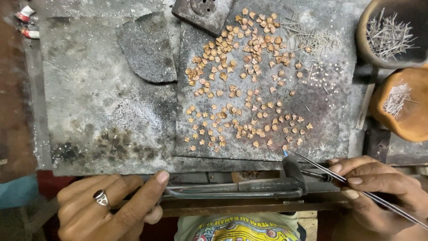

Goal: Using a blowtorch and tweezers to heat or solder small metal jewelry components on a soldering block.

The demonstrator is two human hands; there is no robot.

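Many small copper-coloured pieces (pixel 243 80) lie spread over a grey slab (pixel 321 129). My right hand (pixel 379 192) grips long thin metal tweezers (pixel 330 174), whose tips reach the slab's near edge beside one copper piece (pixel 285 147). My left hand (pixel 109 207), with a ring on one finger, is closed around the end of a metal torch tube (pixel 232 192), thumb stretched along it. The torch's dark nozzle (pixel 292 167) points up at the same spot, and a tiny blue flame (pixel 285 153) shows at its tip.
A dark half-round stone (pixel 147 47) and a square block with holes (pixel 203 11) rest on the sooty work plate (pixel 98 102). Thin wire pins (pixel 312 38) and tiny pale bits (pixel 325 78) lie at the slab's far right. Two round bowls (pixel 363 40), (pixel 379 111) hold more pins.
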